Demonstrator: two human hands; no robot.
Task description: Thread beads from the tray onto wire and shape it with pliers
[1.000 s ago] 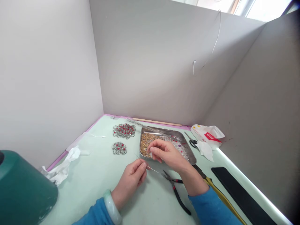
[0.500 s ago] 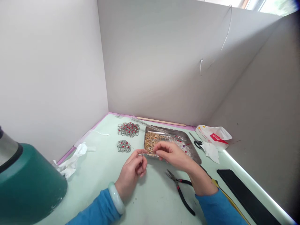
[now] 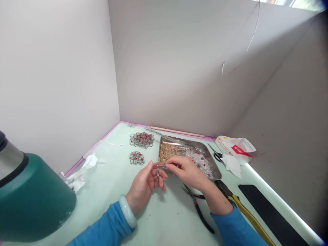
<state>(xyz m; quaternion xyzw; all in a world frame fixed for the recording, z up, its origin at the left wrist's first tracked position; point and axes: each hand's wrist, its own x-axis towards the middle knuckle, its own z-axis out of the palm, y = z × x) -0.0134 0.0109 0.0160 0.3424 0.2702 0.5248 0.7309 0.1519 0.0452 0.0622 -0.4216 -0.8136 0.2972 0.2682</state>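
My left hand (image 3: pixel 145 182) pinches a short beaded wire (image 3: pixel 157 176) between thumb and forefinger; its twisted, silvery length hangs down in front of the curled fingers. Against those fingertips, my right hand (image 3: pixel 187 171) is closed in a pinch, and what it grips is too small to make out. Both hands are at the near edge of a metal tray (image 3: pixel 216 169). Gold beads (image 3: pixel 167 150) fill its left side, clear beads (image 3: pixel 198 159) with a few red and purple ones its right. Left of the tray lie a larger red-beaded wire piece (image 3: pixel 141 139) and a smaller one (image 3: pixel 136 158).
Needle-nose pliers (image 3: pixel 196 201) and yellow-handled pliers (image 3: pixel 241 206) lie near my right forearm. Scissors (image 3: pixel 217 155), crumpled tissue (image 3: pixel 232 164) and a tissue pack (image 3: pixel 235 148) are at the right. A green flask (image 3: pixel 38 198) stands at the left. A wooden stick (image 3: pixel 176 131) lies along the back wall.
My right hand has come in to meet the left fingertips. The left hand has turned and opened its lower fingers, so the hanging beaded wire shows. The view has shifted slightly.
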